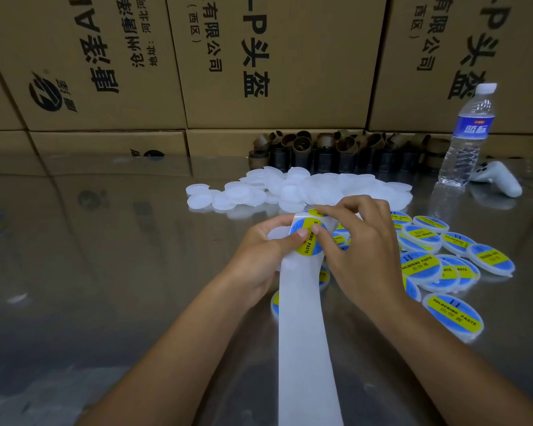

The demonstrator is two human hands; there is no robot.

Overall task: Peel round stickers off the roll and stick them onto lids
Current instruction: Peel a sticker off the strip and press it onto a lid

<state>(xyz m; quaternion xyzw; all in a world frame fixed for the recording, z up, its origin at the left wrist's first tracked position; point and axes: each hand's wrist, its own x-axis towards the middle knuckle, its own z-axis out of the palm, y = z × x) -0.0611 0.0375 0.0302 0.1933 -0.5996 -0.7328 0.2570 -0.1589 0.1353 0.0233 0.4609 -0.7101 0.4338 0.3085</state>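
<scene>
A white backing strip [302, 318] runs from the bottom edge up to my hands. At its top sits a round blue-and-yellow sticker [307, 241] reading "soldering paste". My left hand [259, 256] grips the strip, thumb on the sticker's left edge, with a plain white lid [276, 232] partly hidden behind it. My right hand [357, 250] pinches the sticker's upper right edge with curled fingers. A heap of bare white lids [290, 189] lies beyond my hands. Several stickered lids [443, 265] lie to the right.
The table is shiny metal [105, 272]. Cardboard boxes [259, 56] form a wall at the back, with brown cardboard tube cores [336, 149] piled against them. A water bottle [468, 136] and a white controller [499, 176] stand at the right rear.
</scene>
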